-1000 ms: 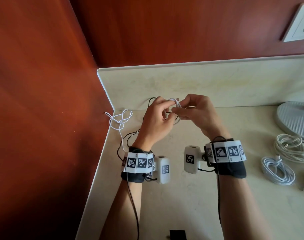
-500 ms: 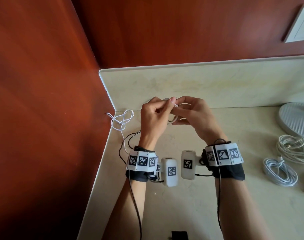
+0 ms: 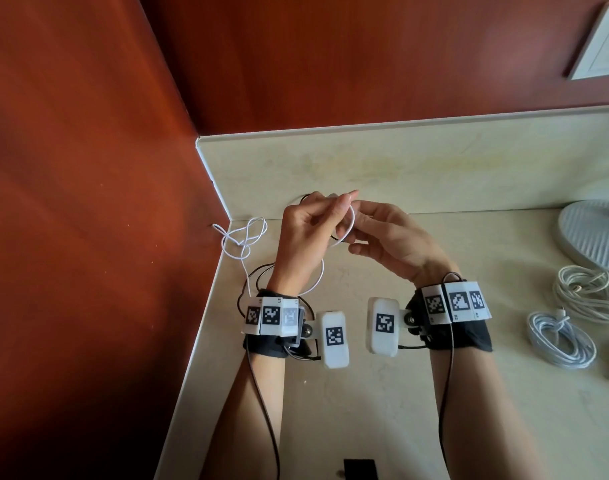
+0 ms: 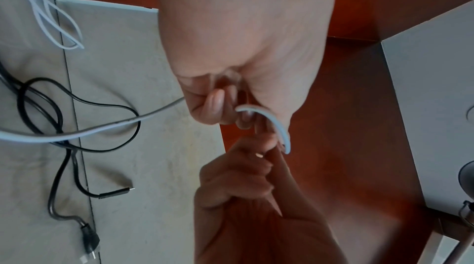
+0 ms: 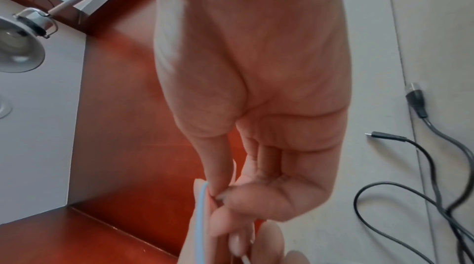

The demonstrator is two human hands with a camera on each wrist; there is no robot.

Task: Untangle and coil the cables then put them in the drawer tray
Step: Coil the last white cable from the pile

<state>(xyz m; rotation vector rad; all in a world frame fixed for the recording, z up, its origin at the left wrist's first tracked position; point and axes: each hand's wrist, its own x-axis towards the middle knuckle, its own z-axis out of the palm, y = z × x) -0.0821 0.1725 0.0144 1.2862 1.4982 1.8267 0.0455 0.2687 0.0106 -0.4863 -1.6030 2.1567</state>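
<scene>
Two hands meet above the counter (image 3: 365, 410). The left hand (image 3: 306, 237) and right hand (image 3: 389, 240) both pinch one white cable (image 3: 348, 223). One black cable (image 4: 59, 126) lies below. Two white coils (image 3: 559, 337) sit at three o'clock.

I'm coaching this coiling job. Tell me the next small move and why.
Probably draw another loop of the white cable into the left hand, guided by the right hand. Only one small loop sits in the grip; the rest trails tangled near the black cable.
</scene>
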